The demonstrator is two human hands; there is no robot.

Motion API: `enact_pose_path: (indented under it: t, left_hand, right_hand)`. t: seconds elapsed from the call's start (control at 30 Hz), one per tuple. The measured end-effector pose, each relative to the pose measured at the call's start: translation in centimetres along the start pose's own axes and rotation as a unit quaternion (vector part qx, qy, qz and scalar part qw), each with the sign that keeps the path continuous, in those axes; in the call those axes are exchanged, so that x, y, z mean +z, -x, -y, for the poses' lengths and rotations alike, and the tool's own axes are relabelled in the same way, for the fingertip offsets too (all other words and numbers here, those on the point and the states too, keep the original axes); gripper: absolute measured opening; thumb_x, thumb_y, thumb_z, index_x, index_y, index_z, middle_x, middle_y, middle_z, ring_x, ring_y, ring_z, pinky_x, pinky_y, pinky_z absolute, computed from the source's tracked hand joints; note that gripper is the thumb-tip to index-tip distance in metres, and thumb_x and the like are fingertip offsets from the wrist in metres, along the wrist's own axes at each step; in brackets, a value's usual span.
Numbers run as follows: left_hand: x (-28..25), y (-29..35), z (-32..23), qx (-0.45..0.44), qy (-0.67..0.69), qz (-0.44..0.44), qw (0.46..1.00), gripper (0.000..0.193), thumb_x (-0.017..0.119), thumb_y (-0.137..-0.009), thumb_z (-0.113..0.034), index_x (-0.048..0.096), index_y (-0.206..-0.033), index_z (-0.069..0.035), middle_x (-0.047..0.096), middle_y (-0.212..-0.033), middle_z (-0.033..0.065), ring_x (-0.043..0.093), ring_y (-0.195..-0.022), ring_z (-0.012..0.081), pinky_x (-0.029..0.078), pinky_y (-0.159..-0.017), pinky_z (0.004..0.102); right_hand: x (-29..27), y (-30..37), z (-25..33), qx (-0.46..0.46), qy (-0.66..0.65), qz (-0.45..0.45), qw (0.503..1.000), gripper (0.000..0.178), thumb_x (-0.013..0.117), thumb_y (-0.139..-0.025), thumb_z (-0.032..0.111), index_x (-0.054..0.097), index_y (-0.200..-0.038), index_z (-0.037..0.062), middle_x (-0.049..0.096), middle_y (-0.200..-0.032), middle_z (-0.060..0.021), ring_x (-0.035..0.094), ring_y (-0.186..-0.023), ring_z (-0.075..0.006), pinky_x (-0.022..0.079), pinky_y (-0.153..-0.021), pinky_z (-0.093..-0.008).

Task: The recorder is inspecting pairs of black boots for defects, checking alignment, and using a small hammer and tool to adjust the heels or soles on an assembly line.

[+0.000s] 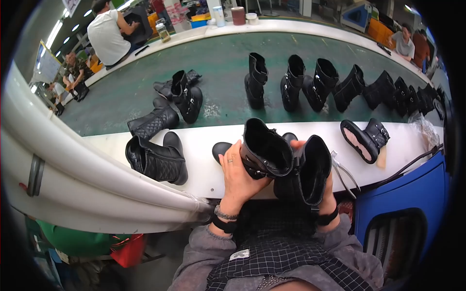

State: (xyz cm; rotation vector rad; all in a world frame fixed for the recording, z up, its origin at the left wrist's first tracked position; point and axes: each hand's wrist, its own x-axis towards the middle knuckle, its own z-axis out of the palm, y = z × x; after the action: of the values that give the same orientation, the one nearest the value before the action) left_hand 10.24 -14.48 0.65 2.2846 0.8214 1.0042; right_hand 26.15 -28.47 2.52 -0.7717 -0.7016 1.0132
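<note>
In front of me, above the white table edge, I hold two black ankle boots side by side with their openings toward me. My left hand point(237, 178) is closed around the left boot point(266, 145), which has a buckled strap; its rounded toe points away. Closed around the outer side of the right boot point(290, 190) is my right hand point(328, 193), mostly hidden behind the shaft, with fingertips showing between the boots. To the left, a quilted black boot point(162, 162) with a side zip stands on the table. A buckled boot point(370, 138) lies on its side at the right, its pale sole showing.
Beyond the white ledge point(204, 179) runs a green conveyor belt point(223, 63) with several black boots point(318, 85) lined up. Pincers with curved metal handles point(347, 174) lie right of my hands. A large white machine arm point(87, 169) borders the left, a blue machine point(403, 194) the right. People sit across.
</note>
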Motion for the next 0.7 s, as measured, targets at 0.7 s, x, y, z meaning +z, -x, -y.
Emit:
enact_pose_path:
  t: [0.7]
  left_hand:
    - [-1.2,6.4,1.6,0.241,-0.209,-0.031,0.947,0.088,0.081,-0.061,-0.014,0.039,-0.137,0.002,0.048,-0.130,0.0220,0.051,-0.121,0.0326,0.042,-0.102,0.0429]
  right_hand:
    - [1.4,4.1,-0.8,-0.102,0.296,-0.180,0.933,0.038,0.072,-0.075,0.003,0.064,-0.112,-0.0037,0.067,-0.104,-0.0087,0.064,-0.093,-0.0168,0.049,-0.085,-0.0298]
